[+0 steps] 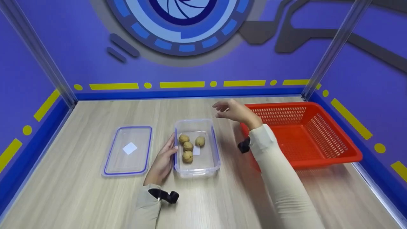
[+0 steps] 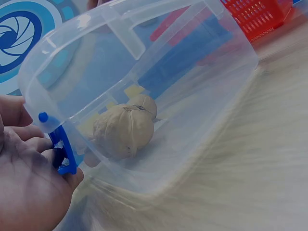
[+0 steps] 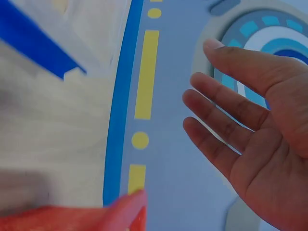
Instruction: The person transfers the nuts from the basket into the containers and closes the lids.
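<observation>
Inside a clear plastic food container (image 1: 195,125) on the wooden table lie several walnuts (image 1: 188,146), most of them along its left side. My left hand (image 1: 162,161) rests against the container's left side, fingers extended along the wall and thumb at the rim. In the left wrist view, those fingers touch a blue side latch (image 2: 66,151). My right hand (image 1: 233,109) hovers between the container and a red plastic basket (image 1: 337,160), holding nothing. The right wrist view shows its fingers (image 3: 214,142) spread and loosely bent.
A clear lid with a blue seal (image 1: 127,162) lies flat on the table (image 1: 86,190), left of my left hand. The basket stands at the right, under and beside my right forearm. Purple-blue printed walls (image 1: 178,71) enclose the table's back and sides.
</observation>
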Demonstrator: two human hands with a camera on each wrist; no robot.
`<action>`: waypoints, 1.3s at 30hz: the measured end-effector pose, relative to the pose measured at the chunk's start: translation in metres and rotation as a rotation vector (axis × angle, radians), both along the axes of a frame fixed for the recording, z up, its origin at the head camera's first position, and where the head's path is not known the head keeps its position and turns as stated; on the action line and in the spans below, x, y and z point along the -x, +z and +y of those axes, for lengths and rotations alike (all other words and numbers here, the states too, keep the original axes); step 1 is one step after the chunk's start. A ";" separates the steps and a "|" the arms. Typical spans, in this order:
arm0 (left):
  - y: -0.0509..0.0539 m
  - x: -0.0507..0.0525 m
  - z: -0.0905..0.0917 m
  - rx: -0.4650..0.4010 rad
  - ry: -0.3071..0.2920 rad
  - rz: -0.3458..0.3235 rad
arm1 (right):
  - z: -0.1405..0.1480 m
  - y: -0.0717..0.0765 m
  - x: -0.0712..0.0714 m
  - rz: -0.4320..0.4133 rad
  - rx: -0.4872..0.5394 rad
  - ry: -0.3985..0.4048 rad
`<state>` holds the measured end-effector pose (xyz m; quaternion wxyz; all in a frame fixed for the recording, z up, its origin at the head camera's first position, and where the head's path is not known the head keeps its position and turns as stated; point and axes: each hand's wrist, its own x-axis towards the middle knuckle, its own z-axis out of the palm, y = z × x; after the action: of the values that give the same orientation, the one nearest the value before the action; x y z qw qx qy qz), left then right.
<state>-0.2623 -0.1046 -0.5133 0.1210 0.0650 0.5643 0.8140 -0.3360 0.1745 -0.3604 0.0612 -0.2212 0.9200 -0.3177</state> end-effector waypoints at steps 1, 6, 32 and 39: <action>0.000 0.000 0.000 -0.001 -0.002 0.002 | 0.004 0.000 0.000 0.001 0.006 -0.012; 0.000 -0.001 -0.001 -0.010 -0.008 0.003 | 0.022 -0.004 -0.001 0.008 0.040 -0.075; 0.001 -0.002 0.001 -0.007 -0.003 0.004 | 0.103 -0.040 0.004 -0.028 0.056 -0.256; 0.004 -0.001 0.000 -0.014 0.003 -0.008 | 0.112 -0.054 0.006 -0.099 0.048 -0.274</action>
<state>-0.2609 -0.1044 -0.5098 0.1219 0.0618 0.5583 0.8183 -0.3418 0.2868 -0.4148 0.0574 -0.0787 0.9296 -0.3555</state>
